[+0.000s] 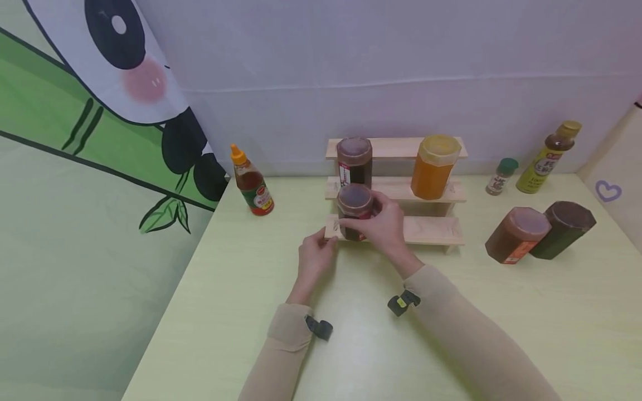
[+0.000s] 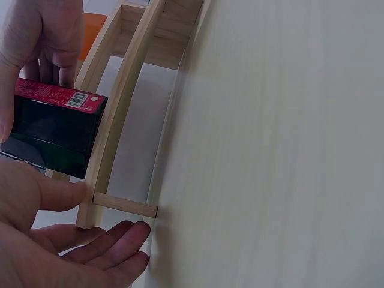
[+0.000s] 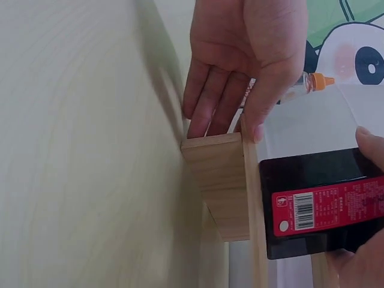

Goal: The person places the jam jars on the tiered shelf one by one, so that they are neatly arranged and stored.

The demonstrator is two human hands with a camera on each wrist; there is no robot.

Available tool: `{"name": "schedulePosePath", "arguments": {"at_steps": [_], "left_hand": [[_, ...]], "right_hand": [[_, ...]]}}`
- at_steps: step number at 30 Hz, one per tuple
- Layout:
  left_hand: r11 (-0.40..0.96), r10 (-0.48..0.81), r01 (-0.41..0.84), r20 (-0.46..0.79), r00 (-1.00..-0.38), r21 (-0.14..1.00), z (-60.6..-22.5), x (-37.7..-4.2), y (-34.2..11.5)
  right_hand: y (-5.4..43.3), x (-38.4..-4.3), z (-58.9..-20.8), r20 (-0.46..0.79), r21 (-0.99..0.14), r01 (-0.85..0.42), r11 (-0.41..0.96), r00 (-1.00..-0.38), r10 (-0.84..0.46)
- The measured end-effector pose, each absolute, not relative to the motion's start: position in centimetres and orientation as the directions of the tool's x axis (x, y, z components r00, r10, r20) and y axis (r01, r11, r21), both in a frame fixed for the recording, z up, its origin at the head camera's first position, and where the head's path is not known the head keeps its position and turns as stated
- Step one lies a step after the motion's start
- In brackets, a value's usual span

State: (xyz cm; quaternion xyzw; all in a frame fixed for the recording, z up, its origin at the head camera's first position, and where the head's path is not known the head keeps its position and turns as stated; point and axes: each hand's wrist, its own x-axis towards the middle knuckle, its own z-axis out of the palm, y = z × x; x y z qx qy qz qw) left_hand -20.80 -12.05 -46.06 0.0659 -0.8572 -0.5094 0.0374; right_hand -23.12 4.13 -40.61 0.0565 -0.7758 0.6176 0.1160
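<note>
My right hand [image 1: 385, 227] grips a dark octagonal jar [image 1: 354, 201] with a brownish lid, thumb in front and fingers round its far side. The jar is upright at the left end of the lowest step of a three-tier wooden shelf [image 1: 432, 229]. A red label with a barcode shows on the jar [image 3: 324, 204] in the right wrist view, its base right at the board. My left hand [image 1: 316, 257] holds the left end of that lowest step; in the left wrist view the thumb [image 2: 66, 193] lies on the board and the fingers are below it.
Another dark jar [image 1: 355, 161] and an amber jar [image 1: 435, 167] stand on the middle step. A sauce bottle [image 1: 254, 188] with an orange cap stands left. To the right are a green-capped shaker [image 1: 501, 177], a yellow-labelled bottle [image 1: 548, 159], a reddish-brown jar [image 1: 516, 235] and a dark green jar [image 1: 563, 229].
</note>
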Motion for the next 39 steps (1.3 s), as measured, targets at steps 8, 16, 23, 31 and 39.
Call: {"name": "schedulePosePath", "arguments": {"at_steps": [8,16,23,31,39], "left_hand": [[0.468,-0.150,-0.082,-0.012,-0.989,0.880,-46.1,-20.8,-11.8],[0.468,-0.158,-0.096,-0.024,-0.987,0.879,-45.9,-20.8,-11.7],[0.472,-0.173,-0.113,-0.034,-0.984,0.874,-46.3,-21.0,-11.9],[0.469,-0.180,-0.124,-0.043,-0.983,0.874,-46.3,-21.1,-12.0],[0.461,-0.173,-0.132,-0.057,-0.983,0.878,-46.4,-21.2,-12.1]], "right_hand": [[4.3,-22.8,-41.1,0.238,-0.948,-0.220,0.232,-0.970,0.051],[5.7,-22.2,-42.0,0.269,-0.935,-0.250,0.251,-0.962,0.042],[6.9,-21.5,-42.3,0.241,-0.944,-0.226,0.239,-0.970,0.038],[7.9,-20.7,-42.1,0.235,-0.956,-0.226,0.185,-0.972,0.024],[9.0,-20.1,-42.5,0.208,-0.959,-0.199,0.201,-0.978,0.025]]}}
